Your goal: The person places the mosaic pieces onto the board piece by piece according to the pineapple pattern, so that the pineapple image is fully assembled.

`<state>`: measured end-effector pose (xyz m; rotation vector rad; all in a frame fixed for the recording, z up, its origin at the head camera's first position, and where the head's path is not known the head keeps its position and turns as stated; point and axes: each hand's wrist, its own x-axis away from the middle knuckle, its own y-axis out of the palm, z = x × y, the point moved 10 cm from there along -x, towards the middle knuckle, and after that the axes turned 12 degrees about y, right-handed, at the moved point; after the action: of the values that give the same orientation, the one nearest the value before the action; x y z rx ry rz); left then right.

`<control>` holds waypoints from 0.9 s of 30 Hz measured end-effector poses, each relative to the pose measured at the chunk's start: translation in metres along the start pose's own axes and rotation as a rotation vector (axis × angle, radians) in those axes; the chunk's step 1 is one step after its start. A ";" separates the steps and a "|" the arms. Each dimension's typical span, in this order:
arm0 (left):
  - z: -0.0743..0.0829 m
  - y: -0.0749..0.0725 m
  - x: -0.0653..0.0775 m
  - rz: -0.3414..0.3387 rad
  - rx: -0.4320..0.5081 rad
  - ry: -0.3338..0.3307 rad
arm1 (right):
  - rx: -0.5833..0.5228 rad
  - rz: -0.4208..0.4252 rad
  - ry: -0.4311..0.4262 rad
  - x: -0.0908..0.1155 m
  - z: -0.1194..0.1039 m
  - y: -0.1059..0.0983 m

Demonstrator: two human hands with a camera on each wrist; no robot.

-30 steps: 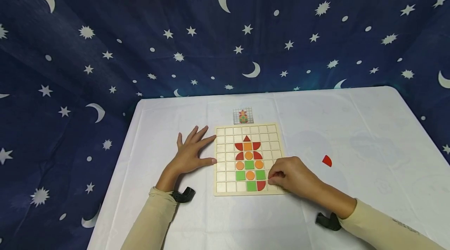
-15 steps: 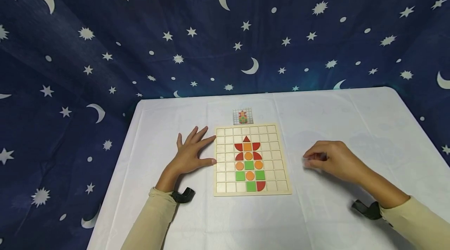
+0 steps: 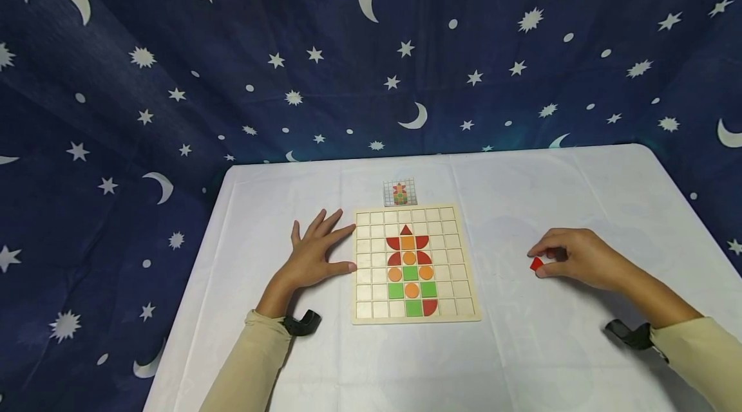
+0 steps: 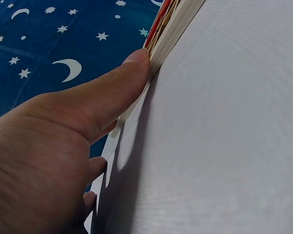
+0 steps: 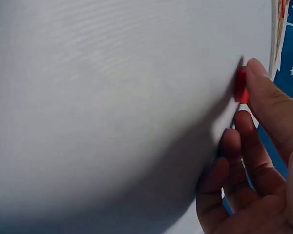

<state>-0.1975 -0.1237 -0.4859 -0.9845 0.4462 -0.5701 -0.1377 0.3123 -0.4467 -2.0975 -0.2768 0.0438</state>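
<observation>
A square wooden grid board (image 3: 371, 311) lies flat, with red, orange and green pieces set in a column pattern. At its left edge my left hand (image 3: 313, 257) rests with fingers spread, the thumb and a fingertip touching the rim. The left wrist view shows that thumb (image 4: 122, 83) against the board's side. Right of the board, my right hand (image 3: 585, 261) has thumb and fingers around a small red quarter-circle piece (image 3: 536, 264), pinching it close over the cloth. In the right wrist view the red piece (image 5: 241, 85) sits by the thumb tip; the other fingers are curled.
A small pattern card (image 3: 400, 192) lies just behind the board, showing a similar coloured figure on a grid. White cloth (image 3: 417, 367) covers the table. A dark blue curtain (image 3: 324, 13) with moons and stars hangs behind and beside it.
My right hand has left the board's lower right area and moved right to the loose red quarter-circle piece, which it now pinches. The left hand has stayed at the board's edge.
</observation>
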 end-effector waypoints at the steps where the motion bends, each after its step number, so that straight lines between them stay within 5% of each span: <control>1: 0.000 0.000 0.000 0.000 0.000 0.000 | -0.002 0.001 -0.003 0.000 0.001 0.001; 17: 0.000 0.000 0.000 0.004 0.004 0.002 | 0.019 0.045 -0.030 -0.001 0.002 0.004; 27: 0.000 -0.001 0.000 0.003 0.002 0.004 | -0.012 -0.025 -0.017 -0.002 -0.001 0.009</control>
<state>-0.1977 -0.1244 -0.4854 -0.9812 0.4509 -0.5699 -0.1384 0.3067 -0.4541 -2.1057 -0.3140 0.0453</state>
